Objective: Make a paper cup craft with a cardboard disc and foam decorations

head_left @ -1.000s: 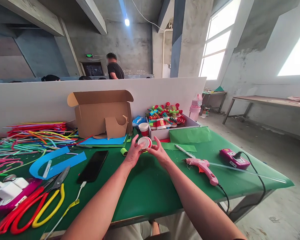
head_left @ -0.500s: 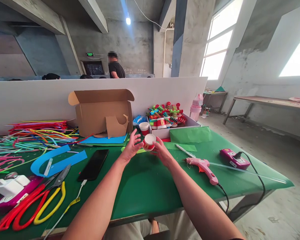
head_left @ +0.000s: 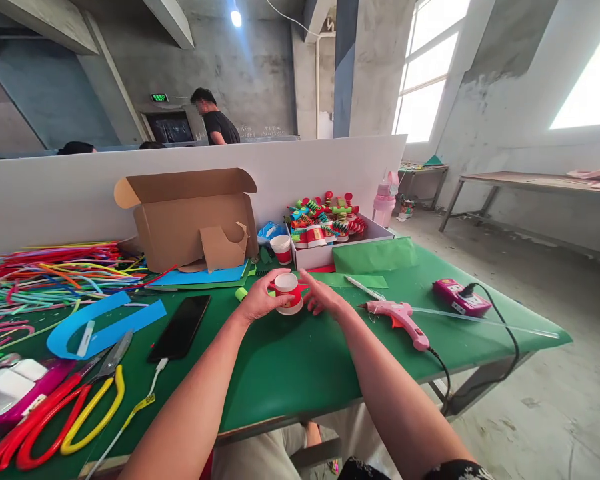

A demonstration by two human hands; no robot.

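Observation:
Between my hands a small red-and-white paper cup [head_left: 288,293] stands on the green tabletop, its wide white rim down and its narrower white end up. Fingers and thumb of my left hand [head_left: 261,297] are wrapped round its left side. Just right of it is my right hand [head_left: 325,293], fingers apart and holding nothing; whether a fingertip touches the cup I cannot tell. A lime-green piece [head_left: 241,293] lies by my left knuckles. Behind is another red-and-white cup [head_left: 281,249].
A white box [head_left: 343,248] of colourful crafted figures stands behind, beside an open cardboard box [head_left: 190,220]. On the right lie a pink glue gun [head_left: 400,320] and a corded purple power strip [head_left: 461,297]. Left are a phone [head_left: 183,328], scissors [head_left: 93,393] and pipe cleaners [head_left: 65,270].
The cup has come down onto the table, with my left hand closing round its side. My right hand has moved away from it. The view has shifted slightly.

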